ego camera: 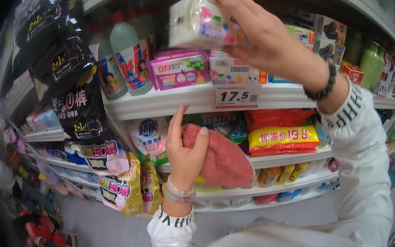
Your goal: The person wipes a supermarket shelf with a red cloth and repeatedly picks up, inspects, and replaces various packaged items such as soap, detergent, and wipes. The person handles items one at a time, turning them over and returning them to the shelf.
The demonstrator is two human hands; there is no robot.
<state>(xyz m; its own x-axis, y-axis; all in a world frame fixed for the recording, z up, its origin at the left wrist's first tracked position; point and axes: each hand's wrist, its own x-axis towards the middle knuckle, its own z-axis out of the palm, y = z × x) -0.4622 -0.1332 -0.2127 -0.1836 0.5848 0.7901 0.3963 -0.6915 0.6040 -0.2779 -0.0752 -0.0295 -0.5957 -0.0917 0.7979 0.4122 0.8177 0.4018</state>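
Note:
My right hand (pixel 260 30) grips a white plastic-wrapped package with a floral print (pixel 198 21), tilted above the upper shelf. Directly below it, a similar white package (pixel 231 68) sits on that shelf, beside purple-wrapped soap packs (pixel 179 68). In front of the shelf edge, my left hand (pixel 187 147) holds a reddish-pink cloth (pixel 224 161), pinched by the thumb and hanging down to the right. A price tag (pixel 236 96) is fixed to the shelf edge between the two hands.
Disinfectant bottles with red caps (pixel 129 57) stand left on the upper shelf (pixel 165 105). Black hanging packs (pixel 78 101) overlap its left end. Red and yellow bags (pixel 282 139) lie on the shelf below. Green bottles (pixel 369 65) stand right. A person in red (pixel 44 231) is at lower left.

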